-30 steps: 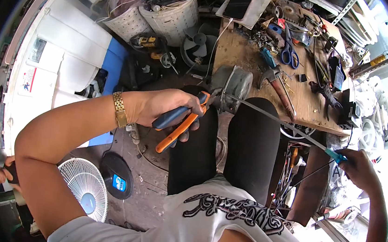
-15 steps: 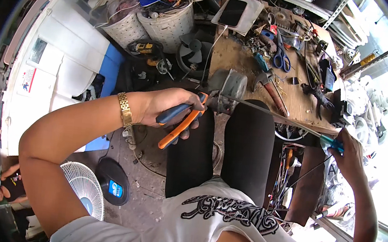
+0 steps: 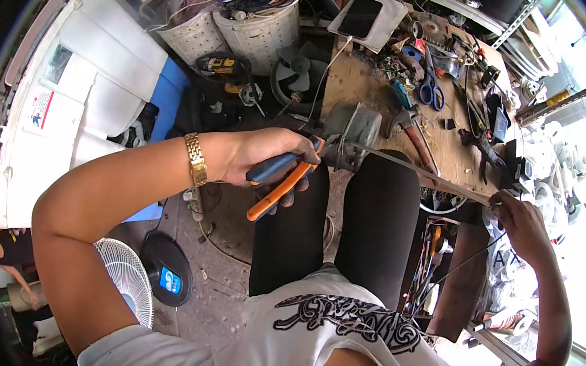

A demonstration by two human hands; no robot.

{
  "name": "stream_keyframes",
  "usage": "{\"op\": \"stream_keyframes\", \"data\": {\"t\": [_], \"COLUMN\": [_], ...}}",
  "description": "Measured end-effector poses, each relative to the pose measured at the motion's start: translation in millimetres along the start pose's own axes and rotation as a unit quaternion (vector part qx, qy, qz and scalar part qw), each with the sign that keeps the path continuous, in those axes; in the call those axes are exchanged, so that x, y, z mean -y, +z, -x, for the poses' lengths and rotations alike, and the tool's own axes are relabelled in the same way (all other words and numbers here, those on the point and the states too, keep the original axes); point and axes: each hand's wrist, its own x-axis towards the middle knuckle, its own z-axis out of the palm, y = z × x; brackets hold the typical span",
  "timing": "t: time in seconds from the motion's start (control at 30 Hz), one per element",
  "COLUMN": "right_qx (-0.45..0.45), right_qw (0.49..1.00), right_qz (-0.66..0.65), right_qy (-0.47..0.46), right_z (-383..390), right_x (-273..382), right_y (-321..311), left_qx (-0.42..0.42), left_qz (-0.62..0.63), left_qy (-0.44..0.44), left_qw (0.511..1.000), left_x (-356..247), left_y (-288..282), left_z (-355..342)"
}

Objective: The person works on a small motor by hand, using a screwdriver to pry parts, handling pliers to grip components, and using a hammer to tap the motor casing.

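My left hand (image 3: 277, 160) is closed around pliers (image 3: 281, 194) with orange and dark blue handles. The jaws are against a worn grey motor-like metal housing (image 3: 362, 126) above my knees, though their exact grip is hidden. A long thin screwdriver shaft (image 3: 441, 181) runs from this housing to my right hand (image 3: 521, 220). That hand is closed at the shaft's far right end, by the workbench's front corner, and its fingers hide the handle.
The wooden workbench (image 3: 367, 74) carries a hammer (image 3: 417, 140), blue-handled scissors (image 3: 430, 90), a phone (image 3: 359, 18) and loose parts. Left stand white bins (image 3: 261, 35), a drill (image 3: 223, 65) and a white-blue cabinet (image 3: 107, 66). A white fan (image 3: 125, 273) is near my left elbow; another person (image 3: 11, 255) is beyond.
My right hand has shifted slightly left and up along the tool, and the teal handle no longer shows. The left hand keeps its hold on the pliers. The whole view has shifted slightly.
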Motion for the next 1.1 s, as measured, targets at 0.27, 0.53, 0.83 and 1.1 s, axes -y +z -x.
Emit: {"op": "stream_keyframes", "data": {"t": [0.27,0.53,0.83,1.1], "right_qx": [-0.155,-0.045,-0.064,0.024], "right_qw": [0.986,0.996,0.986,0.997], "right_qz": [0.018,0.057,0.109,0.040], "right_qy": [-0.056,-0.059,-0.112,-0.063], "right_z": [-14,-27,-37,-54], "right_x": [15,32,29,29], "right_y": [11,4,8,13], "left_qx": [0.006,-0.009,-0.015,0.001], "left_qz": [0.005,0.009,0.009,0.022], "left_qy": [0.007,0.007,0.005,0.011], "left_qw": [1.000,1.000,1.000,1.000], "left_x": [4,9,10,14], "left_y": [-3,-7,-7,-7], "left_z": [-3,-5,-5,-5]}}
